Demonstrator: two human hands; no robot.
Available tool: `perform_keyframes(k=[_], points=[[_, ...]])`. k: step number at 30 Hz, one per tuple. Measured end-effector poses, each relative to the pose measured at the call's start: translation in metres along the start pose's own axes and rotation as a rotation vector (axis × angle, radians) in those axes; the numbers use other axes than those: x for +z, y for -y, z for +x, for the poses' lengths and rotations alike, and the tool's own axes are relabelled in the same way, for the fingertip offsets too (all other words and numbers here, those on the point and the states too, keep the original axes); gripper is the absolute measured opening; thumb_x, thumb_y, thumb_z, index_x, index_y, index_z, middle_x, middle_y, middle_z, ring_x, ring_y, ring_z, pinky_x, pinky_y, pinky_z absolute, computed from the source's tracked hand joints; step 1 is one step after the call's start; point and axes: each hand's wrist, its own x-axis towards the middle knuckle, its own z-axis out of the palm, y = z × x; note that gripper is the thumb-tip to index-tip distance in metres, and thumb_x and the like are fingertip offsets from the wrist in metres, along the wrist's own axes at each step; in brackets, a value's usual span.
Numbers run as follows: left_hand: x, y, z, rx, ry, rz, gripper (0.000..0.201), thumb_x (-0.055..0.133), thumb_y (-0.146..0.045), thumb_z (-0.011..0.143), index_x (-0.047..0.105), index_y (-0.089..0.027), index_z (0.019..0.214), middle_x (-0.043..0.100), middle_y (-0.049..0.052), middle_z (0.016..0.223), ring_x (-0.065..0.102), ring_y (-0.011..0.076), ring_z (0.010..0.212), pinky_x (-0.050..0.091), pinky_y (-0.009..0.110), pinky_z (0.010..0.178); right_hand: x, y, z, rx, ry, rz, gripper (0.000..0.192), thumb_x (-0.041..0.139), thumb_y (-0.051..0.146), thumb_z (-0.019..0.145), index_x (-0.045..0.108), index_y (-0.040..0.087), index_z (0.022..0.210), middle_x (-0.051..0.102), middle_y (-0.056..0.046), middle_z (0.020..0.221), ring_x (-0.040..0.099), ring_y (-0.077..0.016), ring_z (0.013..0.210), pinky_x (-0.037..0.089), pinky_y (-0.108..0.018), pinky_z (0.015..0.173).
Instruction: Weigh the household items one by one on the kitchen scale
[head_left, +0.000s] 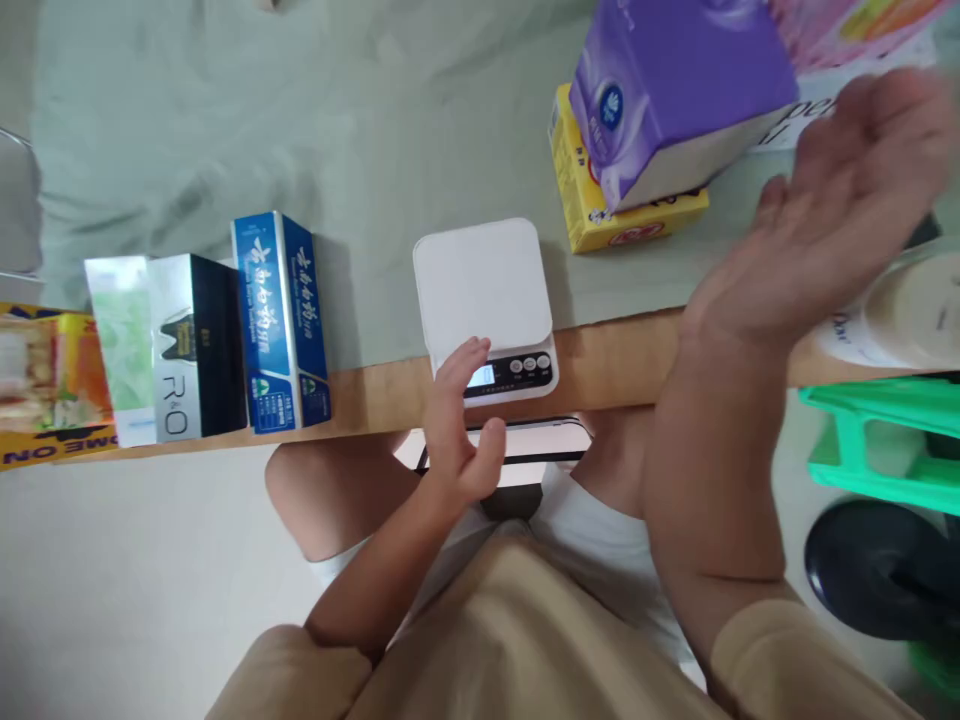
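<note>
A white kitchen scale [484, 285] lies at the table's front edge with its display lit and a bare weighing plate. My left hand [461, 430] is over the scale's lower left corner, fingers stretched out and thumb apart, holding nothing. I cannot tell whether its fingertips touch the scale. Raised at the right, my right hand [840, 200] has its fingers extended and nothing in it; motion blurs it a little. Beyond it a purple box [690, 90] rests on a yellow box [637, 230].
On the left stand a blue toothpaste box [274, 320], a black and silver box [199, 350], a pale green box [124, 350] and a yellow-orange package [52, 380]. At right are a pale-lidded container [919, 310], a green plastic stool [862, 440] and a black round object [870, 565].
</note>
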Motion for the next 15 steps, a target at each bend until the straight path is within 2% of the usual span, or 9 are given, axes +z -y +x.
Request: perform_keyframes(k=[3,6,8,11,15], points=[[0.017,-0.027,0.046,-0.036,0.052,0.005,0.058,0.052,-0.043,0.100,0.044,-0.025,0.155,0.054,0.013,0.155,0.050,0.0283,0.150,0.043,0.048,0.127,-0.015,-0.032,0.010,-0.058,-0.109,0.006,0.040,0.045,0.056,0.103,0.059,0.035,0.133,0.060,-0.005,0.139,0.055,-0.0260,0.147,0.059,-0.053,0.110],[0.033,-0.042,0.096,-0.020,0.059,-0.036,0.054,0.053,-0.049,0.100,0.048,-0.030,0.151,0.052,0.010,0.156,0.044,0.0277,0.154,0.037,0.049,0.131,-0.022,-0.056,0.028,-0.186,-0.256,0.051,0.048,0.041,0.061,0.102,0.056,0.029,0.135,0.055,-0.008,0.145,0.050,-0.0256,0.151,0.042,-0.058,0.127],[0.049,-0.035,0.124,-0.058,0.110,-0.077,0.055,0.054,-0.054,0.101,0.048,-0.030,0.149,0.048,0.009,0.161,0.040,0.0261,0.157,0.034,0.051,0.133,-0.018,-0.064,0.037,-0.223,-0.291,0.070,0.054,0.041,0.063,0.102,0.052,0.026,0.139,0.053,-0.012,0.148,0.047,-0.0275,0.153,0.034,-0.060,0.131],[0.082,-0.008,0.153,-0.213,0.107,-0.179,0.069,0.051,-0.075,0.094,0.048,-0.032,0.148,0.044,0.008,0.166,0.036,0.0273,0.161,0.027,0.052,0.137,-0.001,-0.065,0.039,-0.202,-0.228,0.058,0.058,0.035,0.065,0.103,0.041,0.029,0.149,0.049,-0.012,0.155,0.041,-0.0279,0.156,0.036,-0.059,0.130],[0.116,0.022,0.170,-0.303,0.052,-0.300,0.073,0.048,-0.081,0.092,0.043,-0.037,0.149,0.040,0.001,0.169,0.032,0.0243,0.164,0.026,0.045,0.139,0.013,-0.060,0.029,-0.224,-0.241,0.053,0.062,0.022,0.070,0.102,0.034,0.036,0.152,0.052,-0.006,0.154,0.054,-0.0227,0.146,0.048,-0.049,0.123]])
